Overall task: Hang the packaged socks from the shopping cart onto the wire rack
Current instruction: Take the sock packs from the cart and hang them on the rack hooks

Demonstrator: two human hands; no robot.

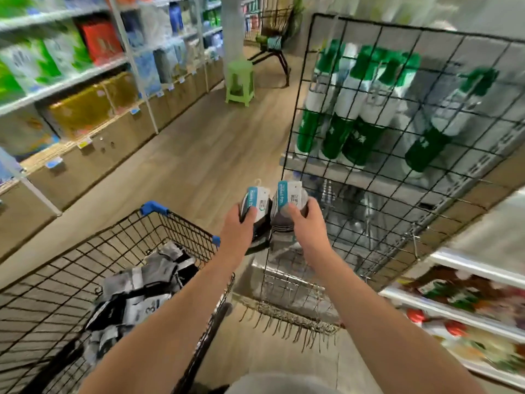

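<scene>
My left hand (238,226) grips a dark sock pack (253,204) with a teal and white label and a small hook on top. My right hand (307,220) holds a grey sock pack (287,202) with the same label. Both packs are upright, side by side, just left of the black wire rack (377,155), near its lower left corner and apart from it. The black wire shopping cart (119,251) with blue corners stands at lower left. Several more sock packs (136,294) lie heaped inside it.
Green and white packages (349,109) hang behind the rack. A metal strip of small hooks (287,317) sits below the rack. Store shelves (79,81) line the left side, a green stool (240,81) stands up the aisle, and a shelf of goods (468,308) is at right.
</scene>
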